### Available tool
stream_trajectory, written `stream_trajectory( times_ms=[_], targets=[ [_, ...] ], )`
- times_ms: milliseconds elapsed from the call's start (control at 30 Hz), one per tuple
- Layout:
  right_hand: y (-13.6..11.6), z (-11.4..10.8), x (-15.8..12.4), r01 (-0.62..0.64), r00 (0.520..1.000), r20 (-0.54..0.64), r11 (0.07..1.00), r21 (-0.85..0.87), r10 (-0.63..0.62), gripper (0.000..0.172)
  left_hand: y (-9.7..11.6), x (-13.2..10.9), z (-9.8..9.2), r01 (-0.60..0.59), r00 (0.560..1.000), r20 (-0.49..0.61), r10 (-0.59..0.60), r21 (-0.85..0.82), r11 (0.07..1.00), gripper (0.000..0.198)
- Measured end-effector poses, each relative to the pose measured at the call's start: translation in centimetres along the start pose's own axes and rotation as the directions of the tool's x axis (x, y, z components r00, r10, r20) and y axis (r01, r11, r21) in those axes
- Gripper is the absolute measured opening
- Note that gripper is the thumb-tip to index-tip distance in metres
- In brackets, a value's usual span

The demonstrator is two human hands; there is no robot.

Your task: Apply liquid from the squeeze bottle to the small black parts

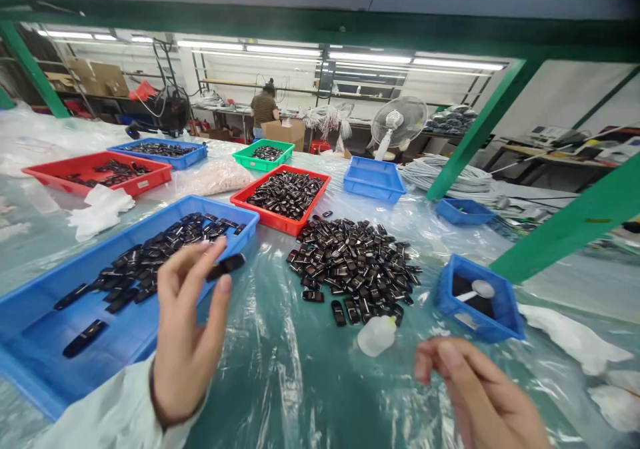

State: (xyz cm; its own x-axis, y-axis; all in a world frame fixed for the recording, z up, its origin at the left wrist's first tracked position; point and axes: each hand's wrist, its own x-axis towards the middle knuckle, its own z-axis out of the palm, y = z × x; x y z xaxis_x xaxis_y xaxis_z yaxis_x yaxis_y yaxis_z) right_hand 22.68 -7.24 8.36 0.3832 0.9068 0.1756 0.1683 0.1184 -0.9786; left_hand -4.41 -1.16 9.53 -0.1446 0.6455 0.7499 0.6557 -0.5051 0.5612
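Observation:
My left hand [187,329] is raised over the right edge of the large blue tray [35,369]. It pinches a small glossy black plastic piece [227,266] between thumb and fingertips. Similar black pieces [143,262] lie heaped in that tray. At the lower right, my right hand [485,395] is closed, thumb against curled fingers; whether anything small sits between them cannot be made out. Closest to it is a translucent squeeze bottle [376,337] with a yellowish tip, lying tilted on the sheet. Behind the bottle spreads a pile of shorter black pieces [355,265].
A small blue bin [480,325] holds dark contents and a white scoop-like item. Red trays [285,224] [45,172], a green tray [245,161] and other blue trays [373,185] stand farther back. A green post [575,225] slants at right. A person [264,109] is in the background.

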Motion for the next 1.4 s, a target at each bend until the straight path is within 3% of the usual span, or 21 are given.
stream_trajectory(
  times_ms=[33,100,167,233,300,433,533,700,900,1000,1133,1267,1400],
  targets=[
    [0.7,-0.8,0.5,0.077,0.995,-0.056,0.992,-0.098,-0.083,0.036,-0.5,0.4,0.1,0.011,1.0,-0.015,-0.01,0.059,0.998,0.043],
    [2.4,-1.9,1.5,0.097,0.99,-0.075,0.962,-0.255,-0.12,0.035,-1.5,0.0,0.8,0.003,0.999,0.046,-0.009,0.131,0.991,0.052],
    [4.1,-1.9,2.2,0.114,0.99,-0.045,0.942,-0.315,-0.135,0.04,-2.0,-1.4,2.0,-0.049,0.977,0.212,0.017,0.148,0.988,0.047],
    [5.2,-1.1,2.4,0.135,0.991,0.024,0.937,-0.322,-0.135,0.044,-2.2,-3.0,3.7,-0.109,0.904,0.424,0.057,0.098,0.989,0.036],
    [6.1,-0.1,2.2,0.147,0.987,0.113,0.935,-0.324,-0.116,0.047,-2.3,-4.0,5.5,-0.097,0.837,0.546,0.044,0.068,0.993,0.028],
    [7.6,1.0,1.4,0.16,0.965,0.252,0.926,-0.342,-0.074,0.049,-2.4,-3.8,8.7,-0.044,0.804,0.593,-0.035,0.119,0.992,0.025],
    [9.0,0.8,1.6,0.161,0.956,0.287,0.92,-0.357,-0.056,0.048,-2.3,-3.1,10.0,-0.019,0.78,0.621,-0.077,0.147,0.989,0.023],
    [10.0,0.2,2.4,0.155,0.954,0.296,0.917,-0.368,-0.042,0.046,-2.1,-2.7,10.3,0.062,0.747,0.654,-0.122,0.115,0.991,0.01],
    [8.7,0.5,2.2,0.184,0.952,0.296,0.914,-0.362,-0.075,0.041,-2.3,-2.7,9.9,0.305,0.722,0.666,-0.188,-0.062,0.95,0.008],
    [8.4,0.7,2.0,0.162,0.96,0.272,0.914,-0.372,-0.059,0.043,-2.5,-3.1,9.2,0.469,0.686,0.694,-0.218,-0.192,0.862,0.009],
    [8.6,0.7,1.8,0.142,0.967,0.252,0.917,-0.372,-0.047,0.044,-2.6,-3.3,7.9,0.68,0.61,0.745,-0.271,-0.316,0.662,0.038],
    [8.8,0.7,1.7,0.126,0.965,0.26,0.923,-0.362,-0.029,0.043,-2.3,-3.1,7.2,0.841,0.494,0.8,-0.339,-0.342,0.419,0.053],
    [8.7,0.8,1.6,0.088,0.969,0.249,0.93,-0.357,0.004,0.045,-1.7,-3.1,7.0,0.93,0.366,0.862,-0.35,-0.319,0.185,0.063]
  ],
)
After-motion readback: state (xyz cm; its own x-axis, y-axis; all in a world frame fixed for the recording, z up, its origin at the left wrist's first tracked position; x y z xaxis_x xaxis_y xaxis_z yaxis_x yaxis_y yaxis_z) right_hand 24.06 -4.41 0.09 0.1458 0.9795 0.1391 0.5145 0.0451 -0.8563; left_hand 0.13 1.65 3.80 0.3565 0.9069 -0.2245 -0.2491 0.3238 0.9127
